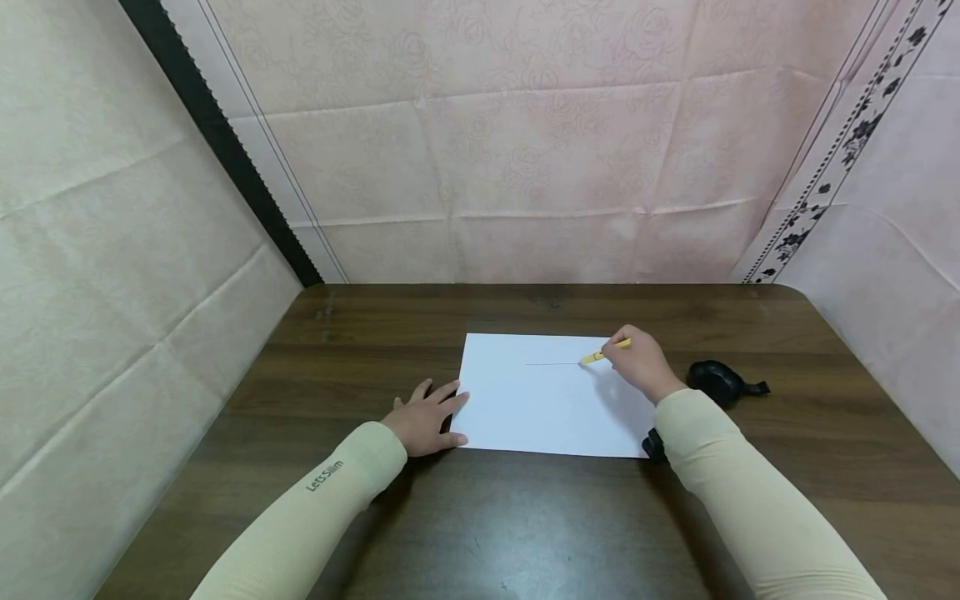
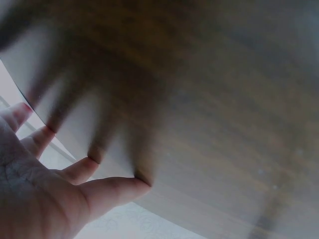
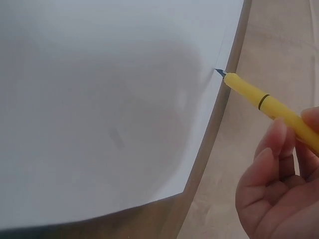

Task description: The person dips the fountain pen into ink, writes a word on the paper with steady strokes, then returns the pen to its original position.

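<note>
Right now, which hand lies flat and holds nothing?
The left hand, fingers spread on the sheet's left edge; the right hand grips a yellow pen.

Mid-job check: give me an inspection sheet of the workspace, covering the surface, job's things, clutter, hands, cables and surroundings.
Surface: dark wooden table, grain visible.
Job's things: white paper sheet lying flat, with a thin line drawn across its upper part; yellow pen, tip on the sheet at the line's end.
Clutter: black object on the table right of the sheet; what it is cannot be told.
Hands: left hand flat, fingertips on the sheet's left edge; right hand grips the pen.
Cables: nothing seen.
Surroundings: pink rose-patterned cloth behind, pale cloth at both sides, dark floral border strip at right.
</note>
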Available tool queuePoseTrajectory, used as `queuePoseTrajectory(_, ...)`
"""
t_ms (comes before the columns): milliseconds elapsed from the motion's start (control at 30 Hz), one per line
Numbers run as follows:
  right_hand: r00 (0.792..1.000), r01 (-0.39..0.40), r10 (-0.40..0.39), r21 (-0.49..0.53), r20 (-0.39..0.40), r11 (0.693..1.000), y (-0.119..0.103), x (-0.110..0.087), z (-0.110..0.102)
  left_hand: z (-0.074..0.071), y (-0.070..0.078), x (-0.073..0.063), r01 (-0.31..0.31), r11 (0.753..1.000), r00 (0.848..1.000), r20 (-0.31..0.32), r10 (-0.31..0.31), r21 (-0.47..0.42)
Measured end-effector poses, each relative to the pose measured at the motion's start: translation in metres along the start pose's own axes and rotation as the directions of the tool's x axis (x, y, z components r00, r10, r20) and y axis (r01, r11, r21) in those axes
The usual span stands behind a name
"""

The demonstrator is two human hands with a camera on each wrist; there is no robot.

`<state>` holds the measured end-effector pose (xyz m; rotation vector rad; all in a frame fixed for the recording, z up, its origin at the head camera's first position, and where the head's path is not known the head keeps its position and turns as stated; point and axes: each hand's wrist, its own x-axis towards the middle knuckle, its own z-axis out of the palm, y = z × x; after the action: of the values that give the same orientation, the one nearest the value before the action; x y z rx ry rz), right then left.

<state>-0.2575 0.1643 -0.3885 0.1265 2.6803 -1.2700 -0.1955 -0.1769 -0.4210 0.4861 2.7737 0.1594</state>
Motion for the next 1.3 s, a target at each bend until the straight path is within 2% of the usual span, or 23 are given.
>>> queuePoseTrajectory(267,1.0,0.02,-0.02,0.001,-0.007,1.0,0.002,0.0,0.0,-0.001,0.001,-0.002,-0.002,1.0,1.0,0.005,0.002,0.002)
queuePoseTrajectory(533,1.0,0.004,-0.004,0.023,-0.011,1.0,0.001,0.001,0.001,-0.001,0.0,-0.004,0.003,1.0,1.0,0.006,-0.003,0.003)
queuePoseTrajectory(767,0.999,0.049,-0.048,0.066,-0.025,0.997,-0.003,0.001,0.004,-0.004,0.002,-0.006,0.001,1.0,1.0,0.022,0.0,-0.026)
queuePoseTrajectory(1300,0.999,0.042,-0.038,0.123,-0.034,0.991,-0.011,0.007,0.013,-0.006,0.004,-0.004,0.001,1.0,1.0,0.013,-0.001,0.003)
